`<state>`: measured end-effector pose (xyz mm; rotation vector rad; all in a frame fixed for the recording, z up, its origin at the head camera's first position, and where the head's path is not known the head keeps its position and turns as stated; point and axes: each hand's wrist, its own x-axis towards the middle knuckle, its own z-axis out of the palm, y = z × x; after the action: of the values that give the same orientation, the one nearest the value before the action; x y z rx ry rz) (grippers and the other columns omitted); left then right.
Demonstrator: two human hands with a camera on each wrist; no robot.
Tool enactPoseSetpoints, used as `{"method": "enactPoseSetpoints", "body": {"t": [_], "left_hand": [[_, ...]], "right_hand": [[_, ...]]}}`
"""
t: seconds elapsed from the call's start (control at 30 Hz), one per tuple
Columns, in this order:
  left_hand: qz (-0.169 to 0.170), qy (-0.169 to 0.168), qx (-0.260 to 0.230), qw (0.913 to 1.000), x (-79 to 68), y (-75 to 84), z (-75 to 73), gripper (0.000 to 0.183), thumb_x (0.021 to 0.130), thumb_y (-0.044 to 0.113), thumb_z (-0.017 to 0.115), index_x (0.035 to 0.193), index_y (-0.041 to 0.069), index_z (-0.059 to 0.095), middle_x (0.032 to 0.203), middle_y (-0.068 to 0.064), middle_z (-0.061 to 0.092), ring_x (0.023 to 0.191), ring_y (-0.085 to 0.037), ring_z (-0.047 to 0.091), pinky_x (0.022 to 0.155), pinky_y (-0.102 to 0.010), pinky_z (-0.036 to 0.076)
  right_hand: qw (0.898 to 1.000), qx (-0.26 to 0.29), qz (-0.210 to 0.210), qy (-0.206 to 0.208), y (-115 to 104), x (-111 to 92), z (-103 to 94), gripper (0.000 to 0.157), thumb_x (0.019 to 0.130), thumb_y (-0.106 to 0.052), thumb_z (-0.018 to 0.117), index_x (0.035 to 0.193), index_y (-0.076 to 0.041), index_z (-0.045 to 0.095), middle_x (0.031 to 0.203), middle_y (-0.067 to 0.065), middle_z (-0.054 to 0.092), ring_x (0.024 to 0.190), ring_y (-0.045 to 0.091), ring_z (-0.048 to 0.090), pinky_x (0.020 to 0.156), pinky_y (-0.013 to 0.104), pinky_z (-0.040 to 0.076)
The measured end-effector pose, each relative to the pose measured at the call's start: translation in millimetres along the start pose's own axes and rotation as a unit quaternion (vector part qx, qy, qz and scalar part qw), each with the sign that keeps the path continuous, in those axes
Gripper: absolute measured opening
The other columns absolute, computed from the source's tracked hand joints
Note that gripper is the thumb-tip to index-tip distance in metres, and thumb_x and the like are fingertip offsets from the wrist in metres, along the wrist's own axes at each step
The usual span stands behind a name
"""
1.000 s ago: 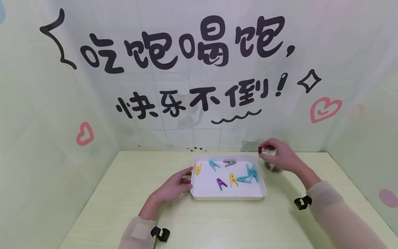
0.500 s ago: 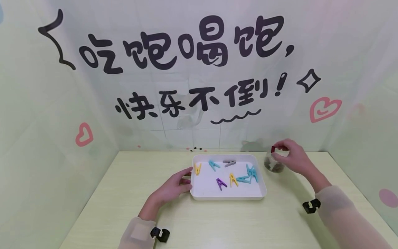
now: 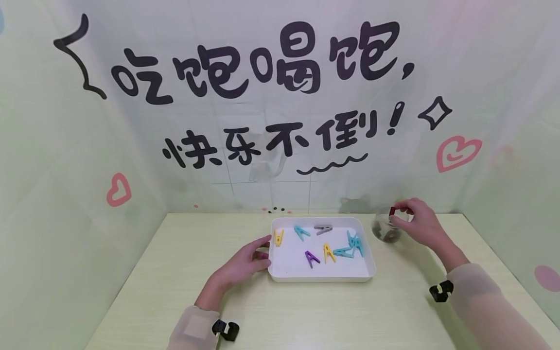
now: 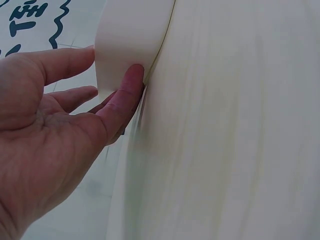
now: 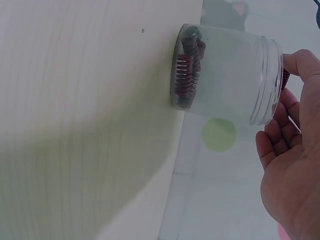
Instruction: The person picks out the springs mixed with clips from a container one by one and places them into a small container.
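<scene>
My right hand (image 3: 417, 221) pinches a dark red coil spring (image 3: 392, 211) between thumb and fingertips, at the mouth of a clear jar (image 3: 379, 235). In the right wrist view several springs (image 5: 184, 75), dark red and blackish, lie on the bottom of the jar, and the pinched coil is partly hidden behind the fingers at the rim. My left hand (image 3: 240, 262) rests its fingertips against the left wall of a white tray (image 3: 321, 279); in the left wrist view the fingers (image 4: 131, 82) are loosely extended along that wall.
In the tray lie several clothespins: purple (image 3: 311, 258), grey (image 3: 323, 229), yellow (image 3: 329, 253) and teal (image 3: 302, 232). Both tray and jar stand towards the back of the pale wooden table (image 3: 306, 316), before a printed backdrop (image 3: 280, 107). The jar is just right of the tray.
My right hand has moved right with the spring, from above the tray's right back corner to the jar's mouth. The left hand and the tray have stayed put.
</scene>
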<state>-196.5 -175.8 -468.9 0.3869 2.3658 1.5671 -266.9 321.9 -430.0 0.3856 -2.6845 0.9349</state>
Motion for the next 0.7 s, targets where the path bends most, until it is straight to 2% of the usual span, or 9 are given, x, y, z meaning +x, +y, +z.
{"method": "enactPoseSetpoints", "body": {"t": [0.13,0.37,0.7], "left_hand": [[0.000,0.001,-0.001,1.0000,-0.7,0.4,0.4,0.067,0.102,0.005,0.068,0.162,0.000,0.038,0.152,-0.017,0.052,0.124,-0.031,0.060,0.104,-0.046,0.054],[0.003,-0.001,-0.002,1.0000,-1.3,1.2,0.9,0.067,0.103,0.003,0.067,0.163,0.000,0.038,0.152,-0.017,0.051,0.125,-0.032,0.060,0.104,-0.046,0.054],[-0.001,0.001,0.001,1.0000,-0.2,4.8,0.2,0.067,0.103,0.003,0.067,0.163,0.000,0.038,0.152,-0.017,0.052,0.126,-0.033,0.060,0.105,-0.047,0.053]], "right_hand": [[1.000,-0.005,-0.001,0.008,1.2,0.4,0.6,0.030,0.096,-0.016,0.078,0.114,0.006,0.071,0.111,0.026,0.063,0.104,0.042,0.057,0.088,0.054,0.049],[1.000,-0.007,0.001,0.021,3.5,-2.3,3.3,0.054,0.098,-0.026,0.077,0.133,0.012,0.062,0.122,0.032,0.059,0.111,0.044,0.052,0.092,0.061,0.046],[0.999,0.001,-0.007,0.039,5.0,-6.6,5.0,0.061,0.100,-0.029,0.076,0.139,0.012,0.056,0.126,0.032,0.057,0.114,0.043,0.049,0.094,0.061,0.043]]}}
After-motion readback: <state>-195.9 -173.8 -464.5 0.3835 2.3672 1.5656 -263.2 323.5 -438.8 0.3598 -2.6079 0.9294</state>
